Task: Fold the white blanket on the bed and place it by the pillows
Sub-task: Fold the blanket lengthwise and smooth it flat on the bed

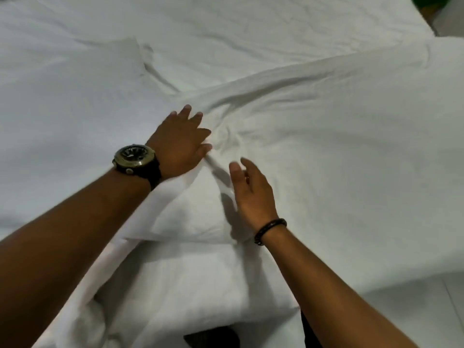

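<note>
rumpling under left hand (179,144), white blanket (313,116); both grips spread flat, right hand (253,192) too

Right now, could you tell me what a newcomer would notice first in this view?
Two bare forearms reach over a rumpled white blanket. The left hand, wearing a chunky brass-rimmed wristwatch, presses flat on the cloth at centre. The right hand, with a dark beaded bracelet, hovers open beside it.

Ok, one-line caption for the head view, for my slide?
Left hand presses the white blanket flat while the open right hand hovers beside it.
</note>
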Demonstrator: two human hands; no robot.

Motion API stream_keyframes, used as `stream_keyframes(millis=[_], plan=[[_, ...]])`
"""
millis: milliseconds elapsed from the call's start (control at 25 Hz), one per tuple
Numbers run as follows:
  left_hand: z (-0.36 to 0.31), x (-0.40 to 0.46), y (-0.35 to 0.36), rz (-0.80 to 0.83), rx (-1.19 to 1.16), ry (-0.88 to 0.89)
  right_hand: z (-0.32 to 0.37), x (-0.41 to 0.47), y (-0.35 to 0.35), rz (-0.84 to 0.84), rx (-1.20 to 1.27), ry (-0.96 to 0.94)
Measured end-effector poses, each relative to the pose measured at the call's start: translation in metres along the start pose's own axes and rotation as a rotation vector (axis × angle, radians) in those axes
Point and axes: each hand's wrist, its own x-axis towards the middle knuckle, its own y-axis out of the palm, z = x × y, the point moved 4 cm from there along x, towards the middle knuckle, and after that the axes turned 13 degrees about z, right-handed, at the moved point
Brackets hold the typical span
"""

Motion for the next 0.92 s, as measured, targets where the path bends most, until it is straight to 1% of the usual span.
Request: stream_keyframes(millis=[40, 80, 120, 160, 240, 360, 560, 640, 760, 840, 920], plan=[[0.019, -0.013, 0.009, 0.044, -0.007, -0.051, -0.003, -0.004, 0.016, -0.006, -0.225, 0.002], [0.036, -0.024, 0.021, 0.131, -0.009, -0.106, -0.007, -0.006, 0.028, -0.037, -0.437, 0.010], [0.051, -0.031, 0.037, 0.225, -0.003, -0.151, -0.013, -0.003, 0.035, -0.087, -0.579, 0.034], [0.061, -0.033, 0.053, 0.279, -0.015, -0.174, -0.020, 0.004, 0.037, -0.156, -0.644, 0.064], [0.072, -0.027, 0.083, 0.255, -0.071, -0.182, -0.031, 0.024, 0.040, -0.286, -0.656, 0.121], [0.076, -0.007, 0.117, 0.116, -0.088, -0.185, -0.047, 0.049, 0.047, -0.434, -0.709, 0.093], [0.082, 0.012, 0.133, -0.042, -0.062, -0.133, -0.063, 0.062, 0.051, -0.489, -0.735, 0.078], [0.083, 0.010, 0.132, -0.039, -0.079, -0.133, -0.061, 0.060, 0.050, -0.493, -0.728, 0.080], [0.082, 0.012, 0.130, 0.036, -0.104, -0.167, -0.052, 0.059, 0.051, -0.449, -0.730, 0.109], [0.083, 0.011, 0.125, 0.093, -0.110, -0.154, -0.046, 0.053, 0.046, -0.408, -0.750, 0.125], [0.099, -0.004, 0.123, 0.138, -0.099, -0.099, -0.053, 0.032, 0.026, -0.433, -0.785, 0.228]])
